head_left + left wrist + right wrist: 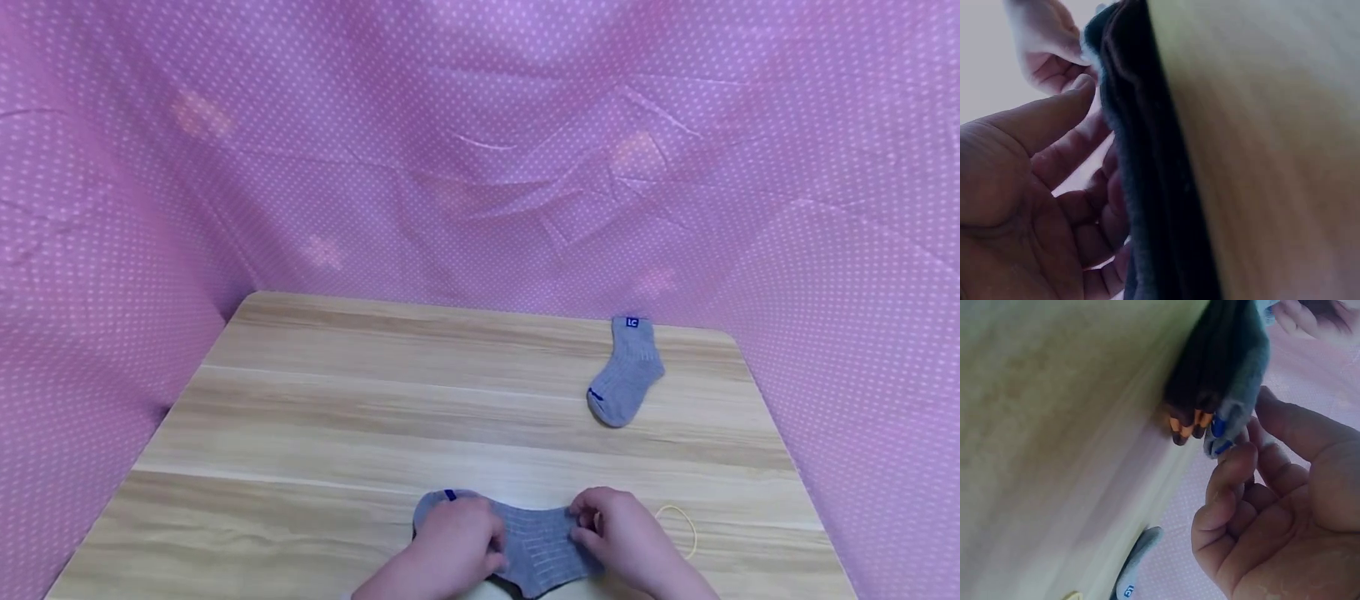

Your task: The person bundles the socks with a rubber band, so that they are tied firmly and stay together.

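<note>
A grey ribbed sock (542, 542) lies flat at the near edge of the table, on top of dark socks (1200, 375) with orange marks at the cuff end. Over its foot part is my left hand (461, 542), with its relaxed fingers touching the sock stack's side (1141, 187) in the left wrist view. At the cuff end my right hand (622, 533) touches the grey sock with loosely bent fingertips, the thumb apart from the index finger. Both palms face the stack.
Another grey sock (626, 375) with a blue label lies near the table's far right edge. A thin yellow rubber band (694, 533) lies just right of my right hand. Pink dotted cloth (480, 167) hangs behind and beside the wooden table (337, 417).
</note>
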Demonstrator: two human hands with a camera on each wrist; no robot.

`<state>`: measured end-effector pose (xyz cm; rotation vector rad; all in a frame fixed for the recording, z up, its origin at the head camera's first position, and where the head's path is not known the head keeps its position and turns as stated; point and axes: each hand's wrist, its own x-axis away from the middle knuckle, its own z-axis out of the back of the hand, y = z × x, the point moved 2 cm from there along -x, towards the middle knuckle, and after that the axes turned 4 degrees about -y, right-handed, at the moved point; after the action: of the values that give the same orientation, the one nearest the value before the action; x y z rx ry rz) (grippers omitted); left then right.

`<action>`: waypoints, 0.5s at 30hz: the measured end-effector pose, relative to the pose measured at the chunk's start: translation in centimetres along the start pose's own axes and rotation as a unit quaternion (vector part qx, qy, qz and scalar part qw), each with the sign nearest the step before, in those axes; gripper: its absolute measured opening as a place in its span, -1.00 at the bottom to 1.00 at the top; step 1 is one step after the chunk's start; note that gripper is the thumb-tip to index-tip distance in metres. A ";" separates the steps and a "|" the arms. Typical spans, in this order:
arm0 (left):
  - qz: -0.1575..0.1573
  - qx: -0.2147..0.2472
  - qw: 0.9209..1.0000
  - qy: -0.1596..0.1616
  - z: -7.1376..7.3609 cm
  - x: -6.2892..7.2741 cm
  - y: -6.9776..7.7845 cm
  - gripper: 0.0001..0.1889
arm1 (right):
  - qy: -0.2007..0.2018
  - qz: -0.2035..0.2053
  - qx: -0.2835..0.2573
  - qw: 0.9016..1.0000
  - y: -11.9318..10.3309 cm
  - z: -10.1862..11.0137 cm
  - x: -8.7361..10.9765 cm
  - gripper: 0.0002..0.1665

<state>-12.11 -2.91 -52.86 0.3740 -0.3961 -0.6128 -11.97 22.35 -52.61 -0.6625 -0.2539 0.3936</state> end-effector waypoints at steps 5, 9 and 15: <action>0.014 -0.026 1.000 -0.007 -0.8 -0.1 -0.2 -0.80 | -0.018 0.007 0.006 1.000 0.6 -0.4 0.1 -0.69; 0.029 -0.022 0.999 -0.012 -1.1 -0.3 -0.3 -0.81 | -0.023 0.015 0.009 1.000 0.8 -0.6 0.2 -0.58; 0.045 -0.025 0.999 -0.018 -1.1 -0.4 -0.3 -0.77 | -0.019 0.020 0.027 0.999 1.0 -0.8 0.1 -0.54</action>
<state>-12.04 -2.61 -54.08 0.2958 -0.4285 -0.5412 -11.83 22.65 -53.87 -0.6081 -0.2660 0.4504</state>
